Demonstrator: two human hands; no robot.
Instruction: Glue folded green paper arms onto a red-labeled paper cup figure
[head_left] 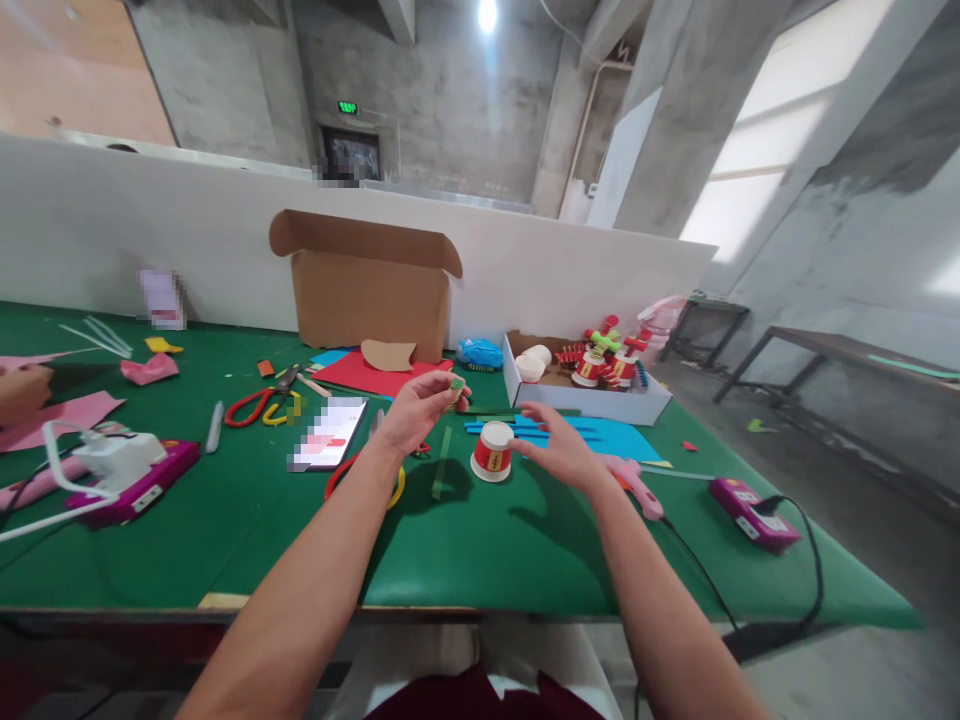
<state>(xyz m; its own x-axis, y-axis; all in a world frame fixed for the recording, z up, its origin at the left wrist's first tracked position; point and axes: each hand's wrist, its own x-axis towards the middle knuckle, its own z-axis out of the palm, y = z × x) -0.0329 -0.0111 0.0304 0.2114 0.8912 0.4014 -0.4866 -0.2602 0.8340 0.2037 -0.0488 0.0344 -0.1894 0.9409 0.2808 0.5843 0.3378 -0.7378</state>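
Observation:
My left hand (421, 410) is closed, pinching a small green folded paper piece (457, 384) between thumb and fingers. Below and to its right, a red and white paper cup (492, 454) stands upside down on the green table. My right hand (556, 446) is beside the cup, its fingers spread and holding nothing; whether the thumb touches the cup I cannot tell. A green paper strip (443, 462) lies left of the cup. Behind my right hand are blue paper strips and a blue sheet (626, 440).
A white tray (592, 408) holds cups and colorful paper pieces. Around my arms lie a phone (330, 432), scissors (259, 402), a pink glue gun (637, 488) and purple power strips (754, 514). A cardboard box (371, 295) stands behind. At left is another person's hand (22, 395).

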